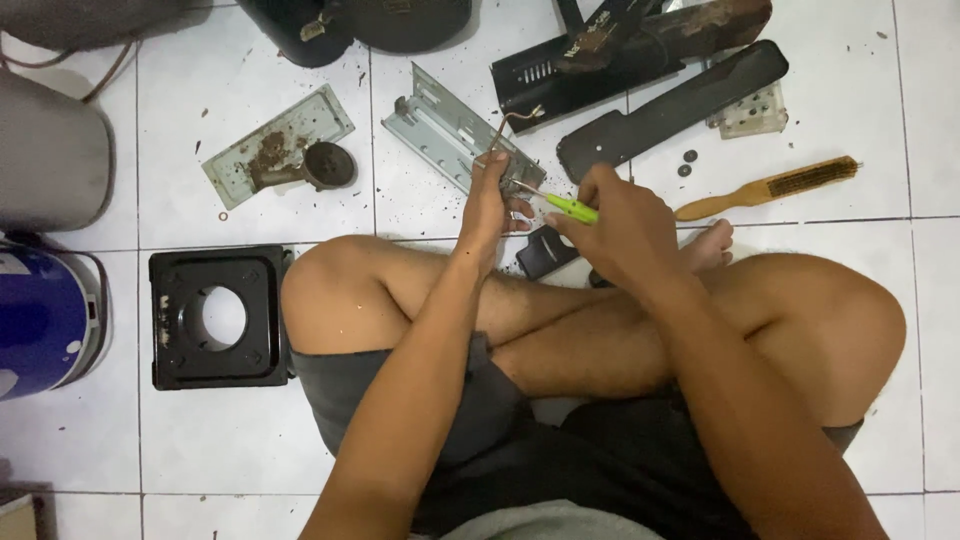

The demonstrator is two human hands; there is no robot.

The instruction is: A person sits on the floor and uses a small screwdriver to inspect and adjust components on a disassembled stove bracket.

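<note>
I sit cross-legged on a white tiled floor. My left hand [490,205] grips a thin bent metal tube [503,128] that rises above my fingers. My right hand [615,225] is closed on a small tool with a lime-green handle [572,208], its metal tip pointing toward my left hand's fingers. Both hands meet just above my knees. What lies inside the left fist is hidden.
Around me lie a grey metal bracket [445,130], a rusty plate with a round knob [285,150], a black square frame with a round hole [215,318], long black covers [670,105], a wooden wire brush [770,187], a blue canister [40,320] and scattered rust crumbs.
</note>
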